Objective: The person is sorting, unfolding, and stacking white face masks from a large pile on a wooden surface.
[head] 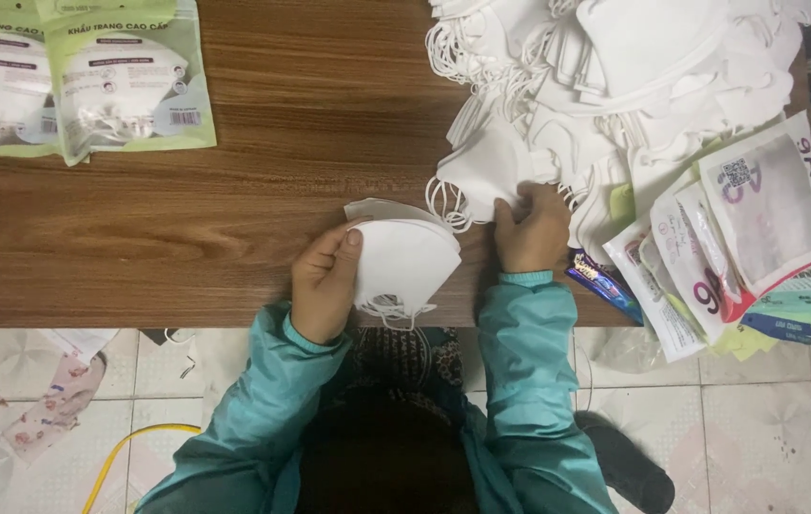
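My left hand [324,281] holds a small stack of folded white face masks [403,255] at the near edge of the wooden table [186,209], ear loops dangling below. My right hand [531,228] pinches the edge of another white mask [483,173] at the foot of a big loose pile of white masks [615,76] at the table's far right. Both arms wear teal sleeves.
Two green-and-clear packed mask bags [72,86] lie at the far left. A stack of empty printed pouches [738,238] hangs over the right edge, with a small blue wrapper [603,281] beside it. Below is tiled floor with a yellow cable [129,447] and a dark shoe [629,466].
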